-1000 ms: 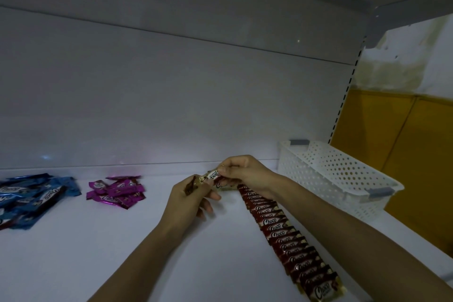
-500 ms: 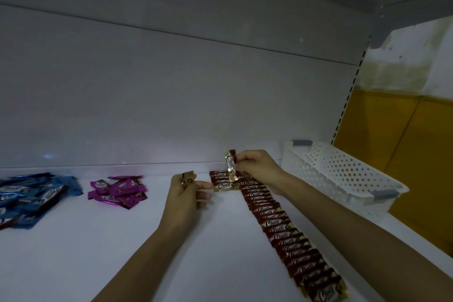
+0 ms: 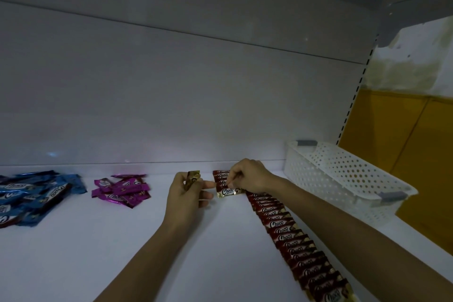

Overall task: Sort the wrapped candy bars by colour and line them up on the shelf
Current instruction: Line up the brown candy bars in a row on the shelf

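One view only, head camera, dim light. Two bare hands are working at the back of a white shelf (image 3: 103, 257).

Left hand (image 3: 186, 193) is gripping a single brown-and-gold candy bar (image 3: 193, 177). The fingers are curling round its lower part, and its crimped top end is sticking up above them. The forefinger is pointing right, its tip lying just beside the nearest wrapper of the short stack (image 3: 221, 177).

Right hand (image 3: 251, 176) is reaching in from the right with the knuckles up. The fingers are curled and the tips are pinching down on that short stack of brown bars near the back panel (image 3: 171, 95). Which wrapper of the stack the tips are holding I cannot tell. One bar (image 3: 228, 191) at the near edge of the stack is lying flat, label up.

Long row of brown bars (image 3: 295, 245) is running from under the right wrist toward the near right corner. The wrappers are overlapping like shingles, labels facing up.

Purple bars (image 3: 122, 190) are lying in a loose pile left of the left hand, apart from it. Blue bars (image 3: 34, 197) are lying in a larger loose heap at the far left, partly out of view.

White perforated basket (image 3: 343, 179) with grey clips is sitting on the shelf right of the row, near the back. A yellow wall (image 3: 416, 154) is showing beyond the shelf's right edge.
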`<state>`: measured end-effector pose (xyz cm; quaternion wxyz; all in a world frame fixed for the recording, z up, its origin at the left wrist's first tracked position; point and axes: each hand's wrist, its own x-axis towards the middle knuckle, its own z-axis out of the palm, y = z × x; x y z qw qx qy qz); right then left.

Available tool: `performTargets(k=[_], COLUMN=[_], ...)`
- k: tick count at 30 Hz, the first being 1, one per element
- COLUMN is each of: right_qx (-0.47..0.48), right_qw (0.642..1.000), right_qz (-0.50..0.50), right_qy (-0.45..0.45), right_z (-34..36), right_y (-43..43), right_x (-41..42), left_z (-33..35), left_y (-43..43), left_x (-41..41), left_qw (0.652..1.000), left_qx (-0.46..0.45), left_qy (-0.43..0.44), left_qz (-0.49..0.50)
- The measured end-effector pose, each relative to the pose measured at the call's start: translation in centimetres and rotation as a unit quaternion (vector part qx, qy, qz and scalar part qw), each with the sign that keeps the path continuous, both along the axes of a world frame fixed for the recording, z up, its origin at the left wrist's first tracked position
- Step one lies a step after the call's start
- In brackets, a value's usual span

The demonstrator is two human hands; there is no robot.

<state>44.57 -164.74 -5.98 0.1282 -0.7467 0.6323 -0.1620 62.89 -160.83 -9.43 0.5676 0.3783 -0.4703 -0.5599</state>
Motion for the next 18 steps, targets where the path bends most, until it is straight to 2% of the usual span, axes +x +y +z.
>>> performTargets(k=[18], right_qx=[-0.006], right_qw=[1.0], right_qz=[0.011], right_qy=[0.018], right_z=[0.0], right_y=[-0.02], right_x=[-0.55], left_z=[-0.06], left_y=[0.05], left_x=[0.1], left_qw=[1.0], left_qx=[-0.009], left_qy=[-0.005], left_qz=[0.001])
